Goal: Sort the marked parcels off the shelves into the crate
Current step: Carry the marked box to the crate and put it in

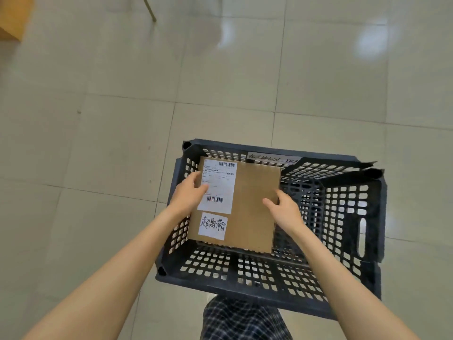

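Pale glazed tiles form the floor [110, 148], on which a dark perforated plastic crate [343, 217] stands, a paper tag [273, 158] fixed to its far wall. Top left, part of an orange-brown box [13, 17]; beside it a thin metal leg [149, 8]. Checked fabric [242, 320] shows at the lower edge. A flat cardboard parcel [255, 204], bearing a shipping label [218, 187] and a handwritten sticker [212, 225], sits over the crate's left half. Left hand [190, 193] and right hand [284, 208] grip its opposite edges, fingers loosely curled, thumbs on top.
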### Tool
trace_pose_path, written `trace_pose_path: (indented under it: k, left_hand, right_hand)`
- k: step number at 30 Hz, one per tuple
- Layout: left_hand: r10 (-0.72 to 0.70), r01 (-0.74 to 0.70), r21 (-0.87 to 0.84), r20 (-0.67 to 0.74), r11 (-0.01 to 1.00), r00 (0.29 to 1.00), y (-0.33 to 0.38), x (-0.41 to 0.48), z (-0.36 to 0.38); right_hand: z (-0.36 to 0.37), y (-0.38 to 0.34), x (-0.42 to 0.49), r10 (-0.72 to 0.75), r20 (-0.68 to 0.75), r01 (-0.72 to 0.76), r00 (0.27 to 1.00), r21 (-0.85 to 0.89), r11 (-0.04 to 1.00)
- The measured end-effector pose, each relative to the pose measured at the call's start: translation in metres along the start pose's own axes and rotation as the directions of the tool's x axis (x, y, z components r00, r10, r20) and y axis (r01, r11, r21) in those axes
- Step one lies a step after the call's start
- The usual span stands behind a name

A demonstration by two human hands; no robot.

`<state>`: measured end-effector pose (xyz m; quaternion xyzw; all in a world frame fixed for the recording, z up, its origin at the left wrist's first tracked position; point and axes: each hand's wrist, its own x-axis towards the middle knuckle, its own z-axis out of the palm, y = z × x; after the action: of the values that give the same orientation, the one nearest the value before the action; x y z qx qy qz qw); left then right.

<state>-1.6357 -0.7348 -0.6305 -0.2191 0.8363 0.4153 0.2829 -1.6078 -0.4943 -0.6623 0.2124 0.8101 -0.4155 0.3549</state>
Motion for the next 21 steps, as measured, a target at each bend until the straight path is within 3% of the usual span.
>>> trace_pose_path:
  k: [4, 7, 10, 15, 21]
  left_hand:
    - [0.202, -0.151, 0.314, -0.136, 0.937, 0.97, 0.051, -0.026, -0.069]
    - [0.304, -0.147, 0.552, -0.203, 0.82, 0.931, 0.081, -0.053, -0.138]
    - [0.324, -0.026, 0.705, -0.292, 0.708, 0.9, 0.101, -0.094, -0.213]
    - [0.285, 0.232, 0.73, -0.509, 0.643, 0.812, 0.09, -0.202, -0.318]
    - [0.2, 0.433, 0.524, -0.775, 0.733, 0.6, 0.014, -0.391, -0.397]
  right_hand:
    - [-0.046, -0.089, -0.021, -0.211, 0.073, 0.223, 0.975, -0.361, 0.905]
    - [-0.072, -0.172, -0.043, -0.422, 0.123, 0.396, 0.898, -0.642, 0.656]
    - [-0.085, -0.255, -0.079, -0.601, 0.174, 0.457, 0.78, -0.815, 0.356]
    - [-0.062, -0.374, -0.17, -0.776, 0.298, 0.466, 0.556, -0.885, -0.005]
    - [0.035, -0.46, -0.32, -0.834, 0.485, 0.567, 0.264, -0.777, -0.273]
